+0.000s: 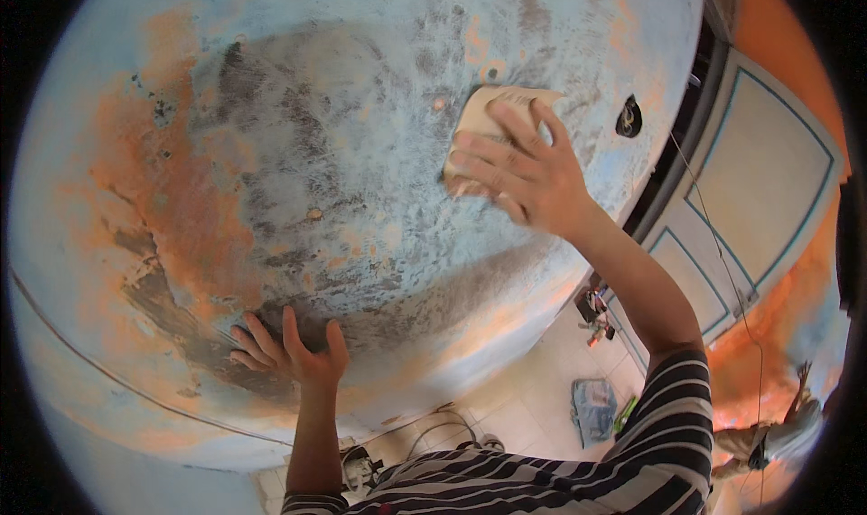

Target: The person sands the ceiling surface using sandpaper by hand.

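In front of me is a wall [298, 163] with patchy light blue, orange and grey paint, scuffed and worn. My right hand [528, 167] presses a cream sheet of sandpaper [506, 99] against it, fingers spread over the sheet's back. The sandpaper's upper right corner curls up a little from the wall. Lower and to the left, my left hand [293, 348] rests with spread fingers on a dark grey patch, holding nothing.
A dark hole with wires [629, 116] opens in the wall, right of the sandpaper. A panelled door [759, 172] stands at the right, a thin cable [722, 244] hanging before it. Another person [777, 438] is at lower right. A blue bag-like item [593, 411] lies on the tiled floor.
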Available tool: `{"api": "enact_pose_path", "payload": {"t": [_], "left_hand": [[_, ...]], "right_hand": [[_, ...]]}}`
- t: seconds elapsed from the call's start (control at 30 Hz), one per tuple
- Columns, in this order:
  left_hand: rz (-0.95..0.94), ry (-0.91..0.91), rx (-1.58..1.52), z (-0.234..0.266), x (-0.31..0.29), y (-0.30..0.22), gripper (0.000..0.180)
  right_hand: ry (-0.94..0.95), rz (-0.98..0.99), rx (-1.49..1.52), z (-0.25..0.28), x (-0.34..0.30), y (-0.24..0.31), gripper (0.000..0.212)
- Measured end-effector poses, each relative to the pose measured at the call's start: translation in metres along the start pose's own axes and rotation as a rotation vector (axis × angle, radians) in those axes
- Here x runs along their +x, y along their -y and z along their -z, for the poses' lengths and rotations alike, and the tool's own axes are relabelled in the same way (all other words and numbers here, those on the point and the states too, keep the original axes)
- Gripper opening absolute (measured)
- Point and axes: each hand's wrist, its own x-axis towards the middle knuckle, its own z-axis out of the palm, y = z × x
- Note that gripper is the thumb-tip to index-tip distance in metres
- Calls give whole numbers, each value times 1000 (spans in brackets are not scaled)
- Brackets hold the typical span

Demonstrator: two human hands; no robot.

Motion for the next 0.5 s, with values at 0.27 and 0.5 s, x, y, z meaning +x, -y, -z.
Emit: {"api": "enact_pose_path", "payload": {"t": [0.27, 0.5], "left_hand": [[60, -156, -44, -9, 6, -14, 71], [-5, -93, -151, 13, 55, -72, 74]], "right_hand": [[-81, -24, 5, 17, 49, -31, 32], [-328, -182, -2, 40, 51, -90, 35]]}}
